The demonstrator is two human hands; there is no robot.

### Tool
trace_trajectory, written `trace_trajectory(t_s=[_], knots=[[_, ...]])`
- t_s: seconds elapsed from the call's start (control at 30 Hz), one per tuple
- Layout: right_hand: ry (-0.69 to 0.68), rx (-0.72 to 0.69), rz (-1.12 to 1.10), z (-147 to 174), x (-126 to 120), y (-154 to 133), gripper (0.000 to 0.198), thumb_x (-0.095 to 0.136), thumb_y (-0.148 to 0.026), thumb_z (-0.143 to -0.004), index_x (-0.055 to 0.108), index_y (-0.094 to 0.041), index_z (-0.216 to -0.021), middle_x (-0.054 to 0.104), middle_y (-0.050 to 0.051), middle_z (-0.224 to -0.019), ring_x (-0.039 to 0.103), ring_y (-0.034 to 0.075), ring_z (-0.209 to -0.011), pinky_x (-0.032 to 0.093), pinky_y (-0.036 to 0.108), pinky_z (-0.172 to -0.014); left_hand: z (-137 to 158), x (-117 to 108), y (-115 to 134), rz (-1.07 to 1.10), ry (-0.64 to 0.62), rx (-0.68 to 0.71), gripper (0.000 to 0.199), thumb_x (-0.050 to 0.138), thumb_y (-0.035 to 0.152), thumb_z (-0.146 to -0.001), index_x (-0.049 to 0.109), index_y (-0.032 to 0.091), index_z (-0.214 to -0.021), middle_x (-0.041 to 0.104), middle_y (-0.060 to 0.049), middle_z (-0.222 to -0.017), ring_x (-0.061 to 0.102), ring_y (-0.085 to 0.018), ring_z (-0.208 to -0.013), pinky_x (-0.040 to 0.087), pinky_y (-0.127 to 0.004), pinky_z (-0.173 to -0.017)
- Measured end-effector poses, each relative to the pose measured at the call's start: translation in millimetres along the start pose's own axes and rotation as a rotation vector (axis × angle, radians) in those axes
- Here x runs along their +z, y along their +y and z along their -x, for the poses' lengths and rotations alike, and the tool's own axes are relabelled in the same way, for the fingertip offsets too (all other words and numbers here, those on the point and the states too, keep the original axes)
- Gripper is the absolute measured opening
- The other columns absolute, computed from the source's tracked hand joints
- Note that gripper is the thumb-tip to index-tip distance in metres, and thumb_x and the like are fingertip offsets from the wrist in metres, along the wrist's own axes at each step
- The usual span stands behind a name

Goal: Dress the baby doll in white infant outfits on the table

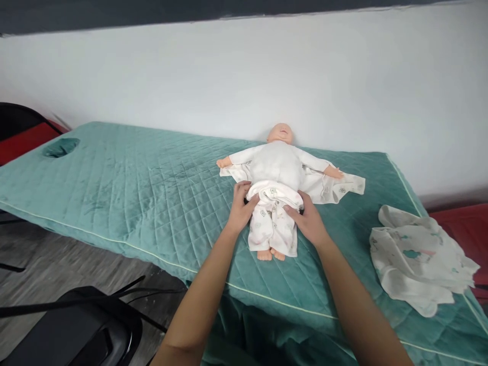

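Note:
A baby doll (276, 165) lies on its back on the green quilted bed cover (171, 203), its head toward the wall and its arms spread. White printed baby trousers (267, 223) cover its legs, with the feet showing below the hems. My left hand (242, 206) grips the waistband on the left side, fingers behind and thumb in front. At the right side of the waistband my right hand (307, 216) pinches the cloth, thumb in front. An opened white printed baby shirt (324, 185) is spread beneath the doll's back and arms.
Another white printed baby garment (415, 254) lies crumpled near the bed's right end. The bed has a face hole (61, 147) at the far left. A black chair (72, 325) stands at the front left, and a red chair (463, 234) is beyond the right end.

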State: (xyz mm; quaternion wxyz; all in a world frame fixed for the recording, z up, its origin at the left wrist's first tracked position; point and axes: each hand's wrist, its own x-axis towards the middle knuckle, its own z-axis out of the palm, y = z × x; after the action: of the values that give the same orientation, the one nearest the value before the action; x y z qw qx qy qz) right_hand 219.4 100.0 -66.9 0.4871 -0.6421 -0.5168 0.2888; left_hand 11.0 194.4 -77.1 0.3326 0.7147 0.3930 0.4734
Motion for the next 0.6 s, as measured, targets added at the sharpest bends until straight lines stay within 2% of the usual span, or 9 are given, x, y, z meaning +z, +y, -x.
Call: trace_trajectory(t_s=[0.23,0.4,0.6], knots=[[0.018,0.005,0.057,-3,0,-1,0.061,0.072,-0.053,-0.080,0.057,-0.021,-0.130,0.067,0.011,-0.128,0.062,0.030,-0.115,0.048,0.049,-0.101,7,0,6,-0.039,-0.008,-0.001,0.025,0.054,0.045,-0.095,0.059,0.020,-0.094,0.054,-0.009,-0.119,0.054,-0.021,-0.117,0.043,-0.037,-0.109],[0.059,0.026,0.079,-4,-1,0,0.057,0.074,-0.051,-0.077,0.061,-0.021,-0.123,0.070,0.009,-0.118,0.063,0.028,-0.104,0.049,0.046,-0.095,30,-6,14,-0.148,-0.034,-0.016,0.030,0.050,0.047,-0.097,0.061,0.019,-0.092,0.056,-0.011,-0.119,0.055,-0.023,-0.118,0.043,-0.041,-0.108],[0.062,-0.058,-0.101,-5,1,8,0.056,0.078,-0.047,-0.073,0.058,-0.023,-0.120,0.067,0.006,-0.119,0.062,0.025,-0.106,0.049,0.042,-0.096,51,-14,16,-0.145,-0.070,0.012,0.027,0.053,0.046,-0.097,0.058,0.019,-0.096,0.057,-0.010,-0.120,0.056,-0.022,-0.115,0.045,-0.039,-0.103]])
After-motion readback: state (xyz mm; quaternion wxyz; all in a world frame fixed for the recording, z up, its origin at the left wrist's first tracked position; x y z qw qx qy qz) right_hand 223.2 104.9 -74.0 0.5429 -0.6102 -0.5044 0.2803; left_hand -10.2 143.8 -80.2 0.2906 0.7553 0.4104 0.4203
